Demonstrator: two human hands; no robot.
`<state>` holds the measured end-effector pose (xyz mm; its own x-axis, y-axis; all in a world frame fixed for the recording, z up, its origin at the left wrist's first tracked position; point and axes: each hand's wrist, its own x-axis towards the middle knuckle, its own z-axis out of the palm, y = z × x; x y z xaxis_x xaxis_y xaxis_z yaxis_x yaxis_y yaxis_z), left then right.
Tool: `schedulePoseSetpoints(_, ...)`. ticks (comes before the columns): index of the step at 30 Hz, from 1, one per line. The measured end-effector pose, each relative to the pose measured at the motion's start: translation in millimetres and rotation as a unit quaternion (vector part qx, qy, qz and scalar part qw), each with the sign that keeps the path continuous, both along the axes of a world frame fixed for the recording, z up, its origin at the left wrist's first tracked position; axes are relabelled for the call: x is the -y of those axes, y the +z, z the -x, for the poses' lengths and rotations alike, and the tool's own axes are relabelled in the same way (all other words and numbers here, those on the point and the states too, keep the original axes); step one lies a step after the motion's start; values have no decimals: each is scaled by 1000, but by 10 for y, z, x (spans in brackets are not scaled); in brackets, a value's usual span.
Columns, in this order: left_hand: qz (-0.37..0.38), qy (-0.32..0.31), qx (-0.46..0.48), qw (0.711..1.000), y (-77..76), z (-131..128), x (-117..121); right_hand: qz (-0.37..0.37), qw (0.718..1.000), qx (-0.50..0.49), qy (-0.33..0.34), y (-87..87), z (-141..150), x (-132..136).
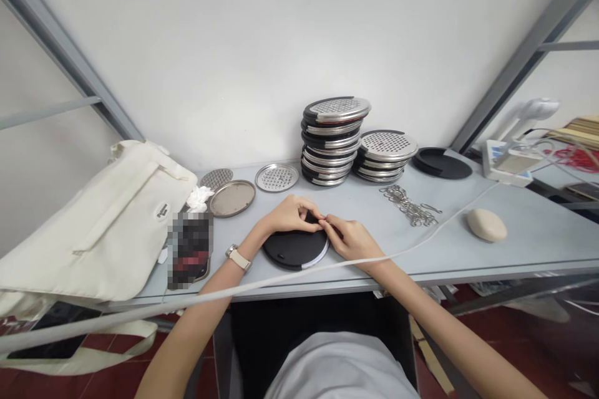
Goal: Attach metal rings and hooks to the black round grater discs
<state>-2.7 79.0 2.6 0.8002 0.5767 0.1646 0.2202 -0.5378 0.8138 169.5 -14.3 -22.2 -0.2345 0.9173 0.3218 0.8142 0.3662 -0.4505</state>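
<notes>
A round black disc [292, 250] with a pale, shiny edge strip along its lower right lies flat near the table's front edge. My left hand [292, 215] curves over its far side, thumb and fingers drawn together near the far right rim. Against those fingertips, my right hand [352, 238] pinches at the same spot. Whatever sits between the fingertips is too small and covered to make out. Behind the hands stand a tall stack [331, 148] and a shorter stack [384, 153] of round metal grater discs with black rims.
Loose round metal plates [277, 177] and a shallow metal lid [233, 198] lie at back left. Metal hooks [412, 207], a black round tray [444, 163] and a beige mouse-shaped object [486, 225] are right. A white cable [281, 277] crosses before the disc; a cream bag [107, 224] fills the left.
</notes>
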Motion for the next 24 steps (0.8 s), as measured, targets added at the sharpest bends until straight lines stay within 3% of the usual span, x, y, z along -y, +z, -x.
schedulePoseSetpoints(24,12,-18,2,1000,44,-8,32,-19,999,-31,-17,4,-3,6)
